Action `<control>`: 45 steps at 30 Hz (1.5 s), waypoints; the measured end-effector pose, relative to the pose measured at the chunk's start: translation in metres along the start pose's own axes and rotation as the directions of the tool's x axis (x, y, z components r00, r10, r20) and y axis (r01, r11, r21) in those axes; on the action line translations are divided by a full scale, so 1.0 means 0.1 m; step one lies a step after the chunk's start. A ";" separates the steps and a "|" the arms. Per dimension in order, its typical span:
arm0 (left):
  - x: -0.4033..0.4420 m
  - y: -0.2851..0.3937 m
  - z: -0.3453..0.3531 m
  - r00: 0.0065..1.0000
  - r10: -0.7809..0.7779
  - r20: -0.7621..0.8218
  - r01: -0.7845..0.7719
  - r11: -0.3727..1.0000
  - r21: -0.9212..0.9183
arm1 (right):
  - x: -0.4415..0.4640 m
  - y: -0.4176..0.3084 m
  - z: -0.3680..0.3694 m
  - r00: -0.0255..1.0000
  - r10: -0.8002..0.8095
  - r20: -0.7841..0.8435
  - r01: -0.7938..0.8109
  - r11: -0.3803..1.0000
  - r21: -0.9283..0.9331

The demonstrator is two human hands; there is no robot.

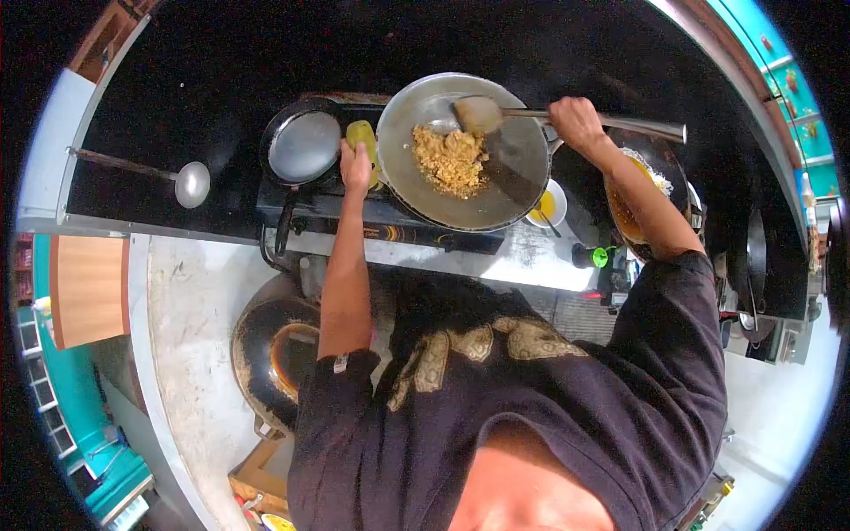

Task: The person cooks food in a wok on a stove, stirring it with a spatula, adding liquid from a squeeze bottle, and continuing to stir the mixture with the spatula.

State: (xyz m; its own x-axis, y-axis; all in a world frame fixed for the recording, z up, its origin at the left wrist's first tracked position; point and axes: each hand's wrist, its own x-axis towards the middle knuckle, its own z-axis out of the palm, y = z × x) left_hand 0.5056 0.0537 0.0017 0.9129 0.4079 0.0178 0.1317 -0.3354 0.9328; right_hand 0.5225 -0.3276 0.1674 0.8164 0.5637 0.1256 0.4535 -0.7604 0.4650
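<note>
A wide metal wok (pixel 518 173) sits on the stove, with crumbly yellow-brown food (pixel 447 164) in its left and middle part. My right hand (pixel 575 121) is closed around the long handle of a spatula (pixel 481 115), whose broad head rests inside the wok beside the food. At the wok's left edge, my left hand (pixel 356 165) grips a yellow-green cloth or pad (pixel 361 134); the fingers are partly hidden.
A small black pan (pixel 304 146) stands left of the wok. A ladle (pixel 192 184) hangs or lies farther left. Right of the wok are a white bowl (pixel 551 202) with yellow liquid and a dark pan (pixel 622 212). A large wok (pixel 252 354) is at lower left.
</note>
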 end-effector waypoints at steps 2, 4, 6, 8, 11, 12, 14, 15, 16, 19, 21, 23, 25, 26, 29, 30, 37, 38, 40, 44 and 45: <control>0.04 -0.09 0.03 1.000 0.020 0.004 -0.020 1.000 -0.010 | 0.09 0.14 0.05 0.997 -0.020 0.069 0.024 0.998 -0.056; -0.01 0.03 0.00 0.999 0.044 0.010 -0.043 0.998 -0.039 | 0.18 0.17 0.20 0.995 -0.013 0.102 0.014 1.000 -0.009; 0.02 -0.05 0.06 0.997 0.064 -0.043 -0.063 0.998 0.011 | 0.27 0.13 0.19 0.974 -0.018 0.226 0.010 0.999 0.039; 0.07 -0.12 0.08 0.996 0.058 -0.065 -0.054 0.997 0.060 | 0.38 0.04 0.35 0.964 -0.041 0.265 0.005 0.991 0.135; 0.03 -0.05 0.05 0.999 0.002 -0.049 0.003 0.996 0.094 | 0.46 -0.11 0.32 0.963 -0.116 0.243 0.072 0.981 0.183; 0.01 -0.01 0.05 0.999 -0.006 -0.044 0.009 0.997 0.077 | 0.46 -0.14 0.31 0.967 -0.162 0.195 0.127 0.975 0.183; 0.03 -0.01 0.06 0.998 0.017 -0.063 -0.012 0.997 0.078 | 0.46 -0.11 0.27 0.960 -0.276 0.045 0.265 0.950 0.166; 0.05 -0.12 0.08 0.996 0.042 -0.082 -0.034 0.994 0.102 | 0.46 -0.06 0.25 0.957 -0.289 0.004 0.285 0.947 0.149; 0.05 -0.15 0.08 0.993 0.069 -0.098 -0.056 0.990 0.126 | 0.47 0.03 0.24 0.953 -0.300 -0.037 0.302 0.944 0.130; -0.01 -0.10 0.07 0.993 0.068 -0.100 -0.058 0.993 0.103 | 0.46 0.22 -0.13 0.961 -0.248 0.126 0.237 0.967 0.095; -0.06 0.01 0.03 0.996 0.072 -0.052 -0.071 0.997 0.027 | 0.44 0.37 -0.06 0.946 -0.302 0.119 0.298 0.953 0.052; -0.04 -0.05 0.04 0.993 0.106 -0.056 -0.107 0.994 -0.015 | 0.43 0.47 0.08 0.903 -0.323 0.284 0.336 0.942 0.003; 0.01 -0.21 0.10 0.981 0.162 -0.109 -0.165 0.986 -0.019 | 0.42 0.37 0.02 0.828 -0.352 0.436 0.352 0.932 0.083; 0.02 -0.23 0.11 0.980 0.162 -0.117 -0.165 0.986 -0.013 | 0.37 0.26 -0.10 0.780 -0.375 0.501 0.332 0.926 0.178; -0.07 -0.05 0.08 0.985 0.134 -0.112 -0.133 0.991 0.009 | 0.19 0.07 0.34 0.768 -0.351 0.536 0.212 0.928 0.306; -0.05 -0.05 0.08 0.989 0.111 -0.096 -0.109 0.994 0.020 | 0.16 0.00 0.37 0.790 -0.324 0.520 0.179 0.934 0.310; 0.10 -0.32 0.16 0.993 0.091 -0.072 -0.092 0.996 -0.005 | -0.07 -0.28 0.31 0.796 -0.196 0.573 0.002 0.947 0.321; 0.09 -0.32 0.15 0.995 0.070 -0.071 -0.070 0.998 0.006 | -0.12 -0.33 0.28 0.800 -0.208 0.562 -0.057 0.907 0.418; -0.09 -0.05 0.05 0.998 0.024 -0.062 -0.022 0.999 0.032 | -0.16 -0.45 0.34 0.794 -0.213 0.570 -0.059 0.905 0.421; -0.16 0.01 0.00 0.996 -0.006 -0.084 0.009 0.999 0.042 | -0.20 -0.35 0.98 0.819 -0.404 0.408 0.087 0.790 0.606; -0.16 0.01 -0.02 0.998 -0.012 -0.067 0.014 0.999 0.033 | -0.13 -0.40 0.40 0.726 -0.320 0.609 -0.151 0.790 0.595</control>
State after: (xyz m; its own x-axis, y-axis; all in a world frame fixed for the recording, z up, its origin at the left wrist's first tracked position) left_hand 0.4902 0.0482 0.0032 0.8834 0.4675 0.0310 0.1569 -0.3575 0.9206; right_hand 0.5085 -0.3172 0.1117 0.6653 0.4556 -0.5915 0.4471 -0.8776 -0.1730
